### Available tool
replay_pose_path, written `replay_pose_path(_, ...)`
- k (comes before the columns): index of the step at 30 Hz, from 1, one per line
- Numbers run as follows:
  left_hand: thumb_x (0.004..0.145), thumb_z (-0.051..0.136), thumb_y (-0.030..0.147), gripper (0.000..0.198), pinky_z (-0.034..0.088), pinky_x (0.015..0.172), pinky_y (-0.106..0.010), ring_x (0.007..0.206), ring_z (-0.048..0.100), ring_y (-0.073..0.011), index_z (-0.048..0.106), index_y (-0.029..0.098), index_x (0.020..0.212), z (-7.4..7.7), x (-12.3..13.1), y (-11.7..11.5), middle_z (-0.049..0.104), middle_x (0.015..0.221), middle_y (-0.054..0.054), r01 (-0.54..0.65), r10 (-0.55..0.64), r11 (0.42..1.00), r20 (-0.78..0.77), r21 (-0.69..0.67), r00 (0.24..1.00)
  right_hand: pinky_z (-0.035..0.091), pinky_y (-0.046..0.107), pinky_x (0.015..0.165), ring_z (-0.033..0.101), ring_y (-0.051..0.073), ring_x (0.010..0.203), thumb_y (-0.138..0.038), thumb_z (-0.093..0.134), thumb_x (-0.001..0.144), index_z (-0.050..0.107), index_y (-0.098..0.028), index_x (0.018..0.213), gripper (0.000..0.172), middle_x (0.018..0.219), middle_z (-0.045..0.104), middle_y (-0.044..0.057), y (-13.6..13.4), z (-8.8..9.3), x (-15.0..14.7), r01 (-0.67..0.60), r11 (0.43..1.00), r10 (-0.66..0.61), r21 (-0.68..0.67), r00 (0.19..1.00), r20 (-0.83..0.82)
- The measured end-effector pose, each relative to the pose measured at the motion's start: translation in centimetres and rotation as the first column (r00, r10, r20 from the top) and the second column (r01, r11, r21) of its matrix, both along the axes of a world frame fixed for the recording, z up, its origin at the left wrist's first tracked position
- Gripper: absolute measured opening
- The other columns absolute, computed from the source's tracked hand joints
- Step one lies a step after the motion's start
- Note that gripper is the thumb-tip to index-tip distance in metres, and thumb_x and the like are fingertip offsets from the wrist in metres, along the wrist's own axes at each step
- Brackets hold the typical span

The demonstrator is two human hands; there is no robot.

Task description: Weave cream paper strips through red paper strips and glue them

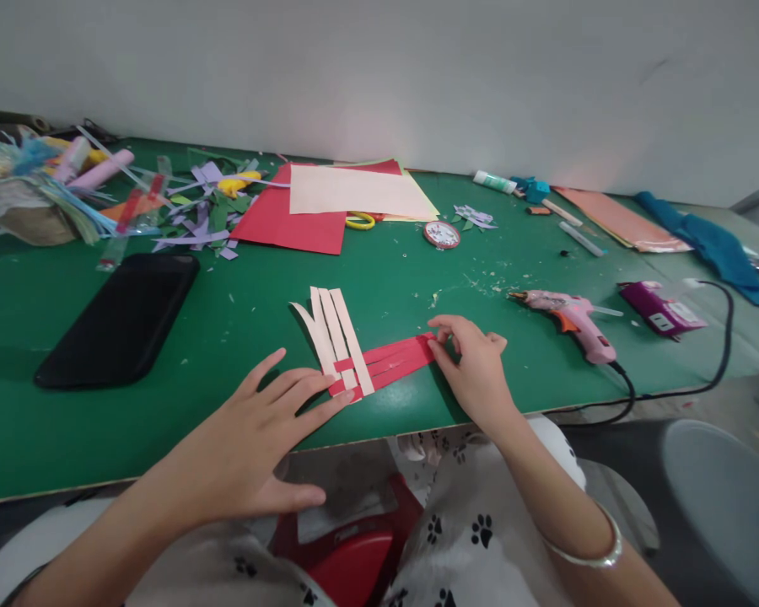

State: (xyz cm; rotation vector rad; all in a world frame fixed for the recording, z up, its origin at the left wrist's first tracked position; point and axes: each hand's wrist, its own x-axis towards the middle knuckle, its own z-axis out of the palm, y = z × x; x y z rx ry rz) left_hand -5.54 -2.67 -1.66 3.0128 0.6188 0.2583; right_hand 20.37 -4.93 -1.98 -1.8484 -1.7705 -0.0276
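Observation:
Cream paper strips (345, 327) and red paper strips (400, 358) cross over and under each other on the table, near its front edge. The cream ones fan away from me, the leftmost curling outward. The red ones run to the right. My left hand (269, 426) is spread open, its fingertips resting on the woven corner and hiding part of it. With thumb and fingers together, my right hand (474, 371) pinches the right end of the red strips.
A black phone (120, 320) lies on the left, near paper scraps (208, 206). Paper sheets (354, 190) and yellow-handled scissors (360, 221) are at the back. To the right sit a pink glue gun (573, 316) with its cord and a purple box (661, 309).

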Motion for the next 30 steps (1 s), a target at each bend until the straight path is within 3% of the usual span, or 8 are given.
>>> replay_pose_path(8,0.070,0.055,0.053,0.066,0.010,0.103,-0.048,0.106,0.048,-0.0247,0.037,0.027,0.127,-0.1,0.0,-0.1,0.054,0.116,-0.006,-0.012,0.012,1.000,0.006,-0.010,1.000,0.020,0.028,0.062,0.051,0.015,0.061,-0.015,0.043,0.077,0.053,-0.023,0.090,0.018,0.067,0.058,-0.001,-0.1,-0.2,0.0,0.016,1.000,-0.016,0.019,0.999,0.027)
replay_pose_path(14,0.069,0.055,0.053,0.067,0.009,0.103,-0.048,0.105,0.049,-0.0243,0.037,0.025,0.127,-0.1,0.0,0.0,0.055,0.115,-0.007,0.012,-0.012,1.000,0.016,0.026,1.000,0.025,0.029,0.063,0.049,0.013,0.056,-0.019,0.045,0.077,0.053,-0.022,0.088,0.014,0.067,0.058,-0.002,-0.1,0.3,0.1,0.020,0.999,-0.019,0.026,0.998,-0.058)
replay_pose_path(19,0.069,0.055,0.055,0.067,0.010,0.103,-0.048,0.105,0.048,-0.0249,0.036,0.027,0.127,-0.1,0.0,0.0,0.054,0.115,-0.006,0.009,-0.009,1.000,0.001,0.005,1.000,0.029,0.031,0.063,0.049,0.015,0.059,-0.025,0.047,0.076,0.055,-0.021,0.085,0.013,0.070,0.059,0.000,-0.3,1.1,0.8,0.122,0.986,-0.107,0.111,0.986,-0.131)
replay_pose_path(30,0.068,0.057,0.051,0.063,0.011,0.103,-0.048,0.105,0.047,-0.0254,0.041,0.025,0.124,0.0,0.0,0.0,0.054,0.115,-0.007,0.008,-0.008,1.000,0.011,-0.002,1.000,0.021,0.033,0.065,0.053,0.024,0.084,-0.039,0.057,0.072,0.064,-0.023,0.073,0.017,0.086,0.063,0.004,-0.8,0.5,0.4,0.143,0.988,-0.141,-0.053,0.989,0.035)
